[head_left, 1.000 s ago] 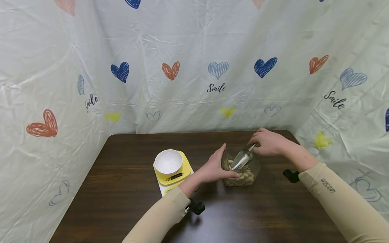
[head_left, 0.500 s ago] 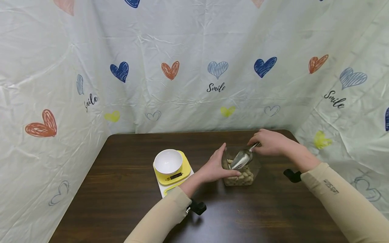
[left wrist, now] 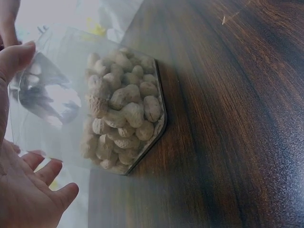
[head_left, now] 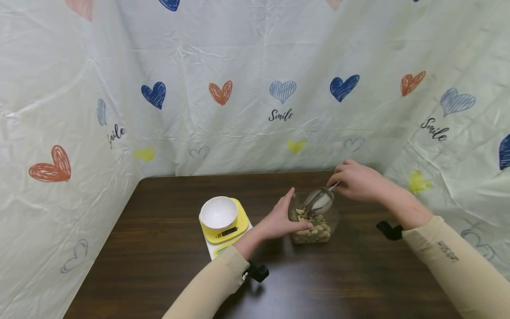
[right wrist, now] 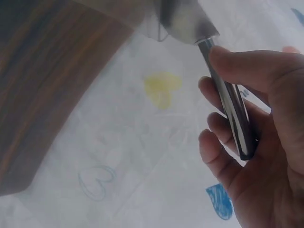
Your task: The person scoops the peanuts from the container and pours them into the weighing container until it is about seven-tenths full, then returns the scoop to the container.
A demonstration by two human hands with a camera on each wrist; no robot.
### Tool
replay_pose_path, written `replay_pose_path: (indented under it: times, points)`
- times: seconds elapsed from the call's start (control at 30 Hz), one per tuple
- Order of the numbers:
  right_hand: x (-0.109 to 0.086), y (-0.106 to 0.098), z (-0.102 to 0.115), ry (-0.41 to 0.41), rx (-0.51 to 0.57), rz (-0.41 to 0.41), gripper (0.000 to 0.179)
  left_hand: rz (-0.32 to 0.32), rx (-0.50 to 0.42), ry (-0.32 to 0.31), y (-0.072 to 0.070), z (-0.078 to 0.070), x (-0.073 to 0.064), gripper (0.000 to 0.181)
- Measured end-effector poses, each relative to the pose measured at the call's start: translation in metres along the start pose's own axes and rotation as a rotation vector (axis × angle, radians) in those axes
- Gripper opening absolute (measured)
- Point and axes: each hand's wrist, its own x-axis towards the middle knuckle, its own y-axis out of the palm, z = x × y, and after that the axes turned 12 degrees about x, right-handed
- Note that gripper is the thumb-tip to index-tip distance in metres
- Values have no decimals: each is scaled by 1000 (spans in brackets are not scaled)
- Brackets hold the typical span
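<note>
A clear plastic container (head_left: 311, 237) of peanuts in their shells (left wrist: 123, 109) stands on the table, right of centre in the head view. My left hand (head_left: 280, 220) holds it from the left, thumb at the near side and fingers spread toward the far side. My right hand (head_left: 358, 180) grips the handle of a metal scoop (head_left: 318, 202), its bowl tilted down inside the container above the peanuts. In the right wrist view, thumb and fingers wrap the scoop's handle (right wrist: 230, 104). The scoop's bowl shows through the clear wall in the left wrist view; whether it carries peanuts I cannot tell.
A yellow and white kitchen scale (head_left: 221, 237) with a white bowl (head_left: 218, 212) on it stands left of the container, partly behind my left forearm. The dark wooden table (head_left: 159, 266) meets a heart-printed curtain (head_left: 247, 146) at its far edge.
The scoop has risen a little from the peanuts and turned in the container as my right hand lifted slightly. My left hand stays at the container; the view shifts slightly.
</note>
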Motion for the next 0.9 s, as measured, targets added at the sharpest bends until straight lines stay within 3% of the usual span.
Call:
replay_pose_path:
  times: [0.3,0.63,0.77,0.9]
  points:
    - [2,6,13,-124,-125,-71,14,11,1,0,-1,1,0,109]
    - [6,25,25,-209,-340,-71,15,32,1,18,-2,4,0,107]
    - [7,37,23,-203,-353,-25,15,32,-18,27,-3,3,0,107]
    - [6,41,17,-137,-268,5,14,29,-23,29,-2,1,0,106]
